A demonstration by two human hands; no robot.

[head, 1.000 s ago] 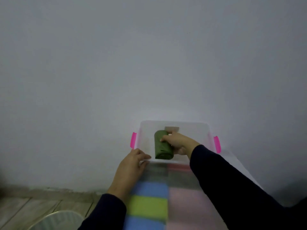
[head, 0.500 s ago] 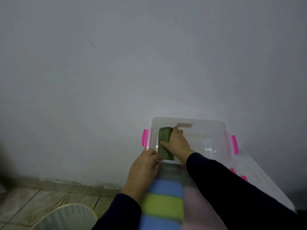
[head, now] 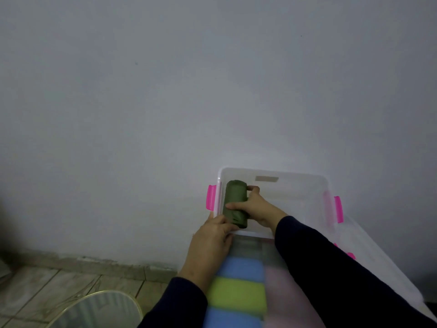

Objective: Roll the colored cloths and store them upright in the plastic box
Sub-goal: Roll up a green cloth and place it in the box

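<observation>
One camera only, worn on the person's head, looking forward and down over both dark sleeves. It faces a plain grey wall [head: 165,95], which fills most of the frame. The clear plastic box [head: 307,183] sits close, low and right of centre; floor tiles [head: 59,285] show at lower left.

Person, seen from a head-worn camera: two forearms and two bare hands only.
Left hand [head: 212,237]: bare, no ring, watch or glove visible.
Right hand [head: 254,205]: bare, likewise unadorned.
Left sleeve [head: 175,304]: long, very dark navy, plain fabric, ending at the wrist.
Right sleeve [head: 331,268]: same dark navy, long, plain, no print, button or cuff detail discernible in the dim light.
</observation>
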